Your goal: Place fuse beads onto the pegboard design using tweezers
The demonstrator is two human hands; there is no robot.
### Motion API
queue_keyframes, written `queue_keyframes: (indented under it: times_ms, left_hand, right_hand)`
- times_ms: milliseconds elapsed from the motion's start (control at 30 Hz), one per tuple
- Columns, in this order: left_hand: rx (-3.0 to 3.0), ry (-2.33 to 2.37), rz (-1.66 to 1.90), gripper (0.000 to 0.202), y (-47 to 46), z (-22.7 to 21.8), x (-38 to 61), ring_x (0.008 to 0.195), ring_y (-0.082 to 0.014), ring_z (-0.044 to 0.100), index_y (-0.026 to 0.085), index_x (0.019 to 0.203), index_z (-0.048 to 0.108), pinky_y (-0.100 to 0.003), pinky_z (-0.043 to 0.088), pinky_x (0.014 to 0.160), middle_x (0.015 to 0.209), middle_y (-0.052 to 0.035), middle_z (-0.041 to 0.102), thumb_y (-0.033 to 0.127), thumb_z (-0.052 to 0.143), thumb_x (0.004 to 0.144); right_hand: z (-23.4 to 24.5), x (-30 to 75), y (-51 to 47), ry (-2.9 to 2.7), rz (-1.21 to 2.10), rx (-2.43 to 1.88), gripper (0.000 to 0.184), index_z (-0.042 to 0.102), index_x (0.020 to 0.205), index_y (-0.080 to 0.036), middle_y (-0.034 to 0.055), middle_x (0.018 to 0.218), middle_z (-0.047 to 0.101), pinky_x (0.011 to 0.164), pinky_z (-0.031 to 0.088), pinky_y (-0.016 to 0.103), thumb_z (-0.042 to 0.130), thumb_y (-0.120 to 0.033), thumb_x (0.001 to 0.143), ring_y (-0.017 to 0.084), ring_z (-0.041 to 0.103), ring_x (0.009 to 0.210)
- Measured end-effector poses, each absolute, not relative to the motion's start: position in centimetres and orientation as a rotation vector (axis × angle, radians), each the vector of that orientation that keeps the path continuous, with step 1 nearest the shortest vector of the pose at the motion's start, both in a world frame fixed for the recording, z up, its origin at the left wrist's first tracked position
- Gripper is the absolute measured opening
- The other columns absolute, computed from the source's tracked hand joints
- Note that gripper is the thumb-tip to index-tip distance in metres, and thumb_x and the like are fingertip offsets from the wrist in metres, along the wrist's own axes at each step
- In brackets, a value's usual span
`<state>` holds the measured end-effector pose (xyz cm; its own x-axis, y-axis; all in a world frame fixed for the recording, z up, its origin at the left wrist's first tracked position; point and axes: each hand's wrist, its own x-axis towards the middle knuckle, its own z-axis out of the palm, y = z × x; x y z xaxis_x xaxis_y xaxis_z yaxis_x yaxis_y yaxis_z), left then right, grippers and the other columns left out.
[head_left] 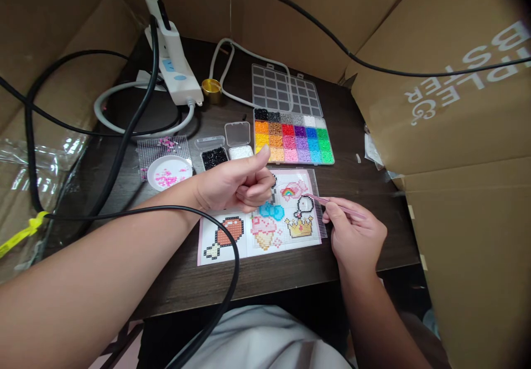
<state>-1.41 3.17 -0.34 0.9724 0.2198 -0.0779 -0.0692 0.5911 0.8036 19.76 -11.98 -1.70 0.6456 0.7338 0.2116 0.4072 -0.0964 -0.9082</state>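
My right hand [354, 233] grips a pair of pink tweezers [348, 211], their tip over the pattern sheet [226, 255] beside a black-outlined ring of beads [306, 204]. Above the sheet's upper left part is my left hand [240, 181], fingers curled and thumb stretched out; nothing shows in it. A clear pegboard [319, 214] lies over the sheet's right side. Pictures on the sheet include a yellow crown [299, 227], a pink ice cream cone [264, 232], a blue bow [271, 211] and a brown drumstick [228, 233]. My left hand covers part of the sheet.
Behind the sheet stands a lidded bead box [292, 136] in many colours. Small boxes of black beads [214, 157] and white beads [240, 152] sit left of it. A white dish [154, 174] holds pink beads. A power strip [176, 70], cables and cardboard walls [468, 203] surround the table.
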Motion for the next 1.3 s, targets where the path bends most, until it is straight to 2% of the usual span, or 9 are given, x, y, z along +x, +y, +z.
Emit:
queue_keyframes:
  times_ms: [567,767,1300]
  left_hand:
    - [0.926,0.171,0.168,0.066,3.09,-0.22,-1.51,0.050,-0.0092,0.020,0.019,0.058,0.039,-0.026,0.019,0.048,0.056,0.0055,0.026,0.072,0.027,0.095]
    - [0.932,0.179,0.172,0.065,3.16,-0.48,-1.45,0.049,-0.0094,0.021,0.020,0.058,0.041,-0.026,0.019,0.046,0.055,0.0052,0.028,0.075,0.035,0.092]
    - [0.969,0.154,0.165,0.067,3.22,0.06,-1.06,0.046,-0.0098,0.018,0.021,0.054,0.040,-0.027,0.017,0.044,0.052,0.0055,0.023,0.077,0.036,0.090]
  right_hand:
    - [-1.87,19.91,-12.09,-0.894,0.381,-1.714,0.016,0.081,0.087,-0.017,0.0036,0.068,0.076,0.052,0.056,0.025,0.077,-0.031,0.080,0.013,0.066,0.054]
    - [-1.90,19.90,-12.07,-0.879,0.378,-1.707,0.016,0.081,0.087,-0.017,0.0044,0.071,0.077,0.053,0.057,0.025,0.078,-0.030,0.079,0.013,0.066,0.055]
    - [-2.22,20.09,-11.86,-0.839,0.390,-1.649,0.013,0.081,0.086,-0.016,0.0041,0.071,0.077,0.053,0.055,0.023,0.078,-0.027,0.080,0.011,0.064,0.054]
